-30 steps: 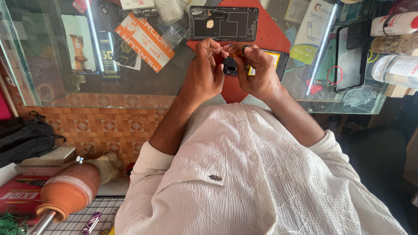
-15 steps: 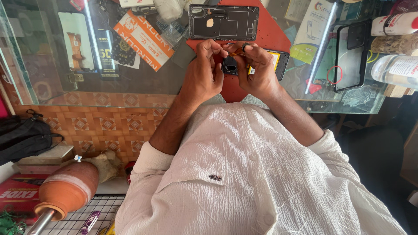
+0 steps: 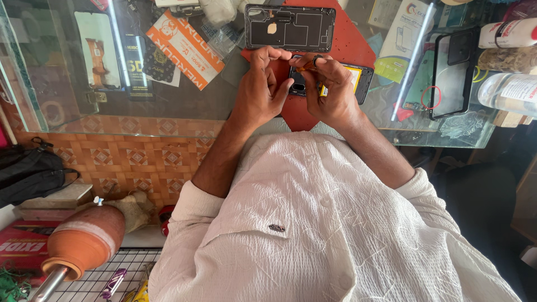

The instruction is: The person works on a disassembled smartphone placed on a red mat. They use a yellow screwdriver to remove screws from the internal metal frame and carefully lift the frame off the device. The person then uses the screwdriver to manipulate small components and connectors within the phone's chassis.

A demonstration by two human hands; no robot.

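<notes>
Glass worktop (image 3: 168,106): opened phone (image 3: 330,84) gripped by left hand (image 3: 260,89); tweezers (image 3: 306,65) pinched in right hand (image 3: 335,92). A slip could tear the flex cable.

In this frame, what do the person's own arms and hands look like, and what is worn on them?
Both arms are bare from the elbows down, with white crinkled fabric sleeves pushed up to about the elbow. The left hand is bare, with no ring or watch visible. The right hand wears a dark ring on one finger. No gloves or wristbands.
</notes>
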